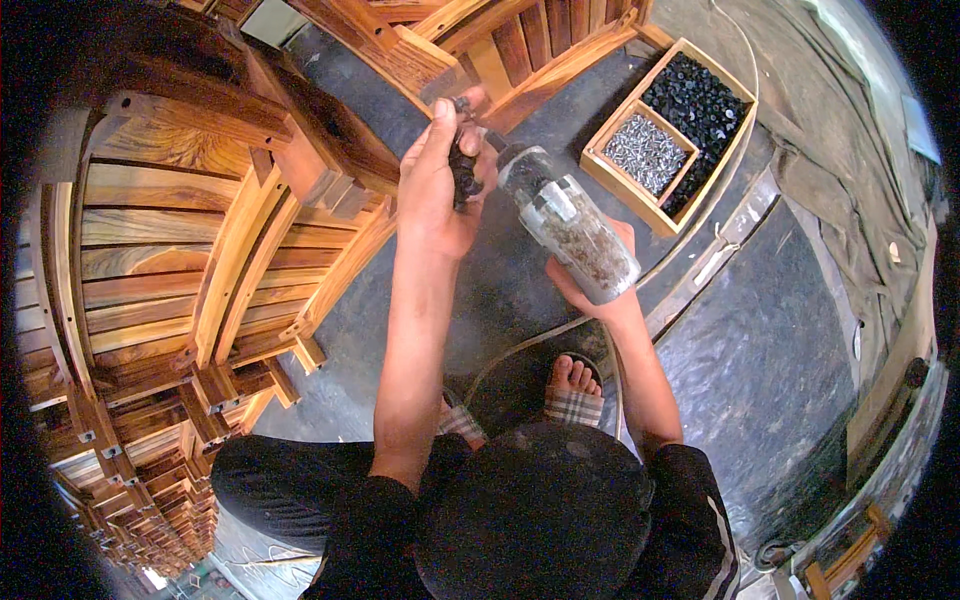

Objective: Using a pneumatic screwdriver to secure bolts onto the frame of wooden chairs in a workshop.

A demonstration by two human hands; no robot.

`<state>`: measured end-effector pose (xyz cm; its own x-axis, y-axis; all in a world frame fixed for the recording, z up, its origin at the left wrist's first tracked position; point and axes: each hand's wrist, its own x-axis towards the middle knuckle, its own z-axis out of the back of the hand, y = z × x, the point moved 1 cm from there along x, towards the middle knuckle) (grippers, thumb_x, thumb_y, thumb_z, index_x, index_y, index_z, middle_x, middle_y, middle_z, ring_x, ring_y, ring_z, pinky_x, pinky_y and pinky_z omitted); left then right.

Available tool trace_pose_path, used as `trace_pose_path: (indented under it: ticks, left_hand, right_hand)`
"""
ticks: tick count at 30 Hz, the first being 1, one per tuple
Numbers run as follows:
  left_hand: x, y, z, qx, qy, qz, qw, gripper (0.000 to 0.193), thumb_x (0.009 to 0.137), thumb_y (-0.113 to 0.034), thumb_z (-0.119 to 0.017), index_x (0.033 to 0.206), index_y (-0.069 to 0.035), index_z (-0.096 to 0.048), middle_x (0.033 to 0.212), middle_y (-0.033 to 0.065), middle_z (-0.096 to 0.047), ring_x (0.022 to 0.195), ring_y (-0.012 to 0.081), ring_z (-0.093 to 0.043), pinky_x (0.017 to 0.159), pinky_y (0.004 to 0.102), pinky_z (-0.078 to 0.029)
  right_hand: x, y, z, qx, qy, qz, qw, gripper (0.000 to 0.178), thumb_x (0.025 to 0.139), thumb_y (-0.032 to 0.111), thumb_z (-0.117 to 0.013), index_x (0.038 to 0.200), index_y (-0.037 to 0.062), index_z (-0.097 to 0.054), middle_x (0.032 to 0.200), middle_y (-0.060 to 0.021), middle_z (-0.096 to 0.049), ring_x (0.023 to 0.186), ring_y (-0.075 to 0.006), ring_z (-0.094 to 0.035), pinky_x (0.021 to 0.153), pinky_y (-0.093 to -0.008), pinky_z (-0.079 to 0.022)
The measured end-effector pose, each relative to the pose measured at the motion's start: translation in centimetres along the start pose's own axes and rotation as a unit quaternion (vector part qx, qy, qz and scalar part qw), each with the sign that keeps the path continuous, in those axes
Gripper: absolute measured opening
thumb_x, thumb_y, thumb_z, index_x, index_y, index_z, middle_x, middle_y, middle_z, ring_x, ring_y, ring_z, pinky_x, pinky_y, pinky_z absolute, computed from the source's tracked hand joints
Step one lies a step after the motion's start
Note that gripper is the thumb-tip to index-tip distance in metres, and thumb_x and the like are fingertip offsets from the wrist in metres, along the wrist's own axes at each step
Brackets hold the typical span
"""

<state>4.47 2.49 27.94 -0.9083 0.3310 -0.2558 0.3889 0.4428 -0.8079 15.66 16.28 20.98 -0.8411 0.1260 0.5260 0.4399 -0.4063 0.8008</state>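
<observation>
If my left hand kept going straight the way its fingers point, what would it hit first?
Probably the slatted wooden frame just beyond the left hand, whose fingers point up and away while holding small dark parts. Depth is unclear, so the gap is uncertain.

Even daylight, soft shadows, sharp centre; strong fisheye bending and black vignette at the rim.

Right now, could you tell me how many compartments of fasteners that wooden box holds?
2. The wooden box on the floor has a small compartment of silvery screws at its lower left, and a larger L-shaped compartment of black parts around it. Nothing seems hidden.
</observation>
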Motion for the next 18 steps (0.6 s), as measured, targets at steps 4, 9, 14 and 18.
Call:
trace_pose_path:
  ticks: [4,9,14,18]
  left_hand:
    - [0.6,-0.1,0.4,0.005,0.010,-0.003,1.000,0.038,0.096,-0.032,-0.049,0.119,-0.001,-0.053,0.067,-0.0039,-0.044,0.057,0.0062,-0.041,0.046,0.0182,-0.034]
    - [0.9,-0.3,0.8,-0.004,0.010,-0.006,1.000,0.037,0.097,-0.030,-0.049,0.119,0.000,-0.053,0.067,-0.0036,-0.044,0.056,0.0075,-0.042,0.046,0.0205,-0.033]
    - [1.1,-0.2,0.8,0.024,0.027,0.003,0.999,0.038,0.096,-0.032,-0.049,0.124,-0.006,-0.052,0.065,-0.0074,-0.040,0.053,0.0046,-0.036,0.045,0.0184,-0.029]
    - [1.1,-0.3,1.0,0.035,0.038,0.000,0.999,0.038,0.096,-0.032,-0.049,0.124,-0.006,-0.051,0.065,-0.0071,-0.039,0.053,0.0050,-0.036,0.046,0.0191,-0.029]
  right_hand:
    - [0.5,-0.2,-0.6,-0.001,-0.034,0.034,0.999,0.029,0.061,0.009,-0.071,0.089,0.0055,-0.063,0.080,-0.0108,-0.062,0.069,-0.0330,-0.058,0.065,-0.0376,-0.046]
    - [0.3,-0.7,-0.8,0.021,-0.008,-0.029,0.999,0.029,0.062,0.009,-0.072,0.090,0.0066,-0.064,0.085,-0.0083,-0.064,0.075,-0.0301,-0.059,0.070,-0.0375,-0.045]
    - [0.2,-0.8,-0.9,-0.049,-0.040,0.048,0.997,0.027,0.063,0.009,-0.072,0.089,0.0078,-0.065,0.085,-0.0065,-0.065,0.075,-0.0277,-0.060,0.070,-0.0361,-0.045]
    - [0.0,-1.0,-0.7,-0.047,-0.012,0.031,0.998,0.051,0.054,0.012,-0.072,0.103,0.0017,-0.061,0.094,-0.0162,-0.065,0.079,-0.0351,-0.063,0.073,-0.0356,-0.051]
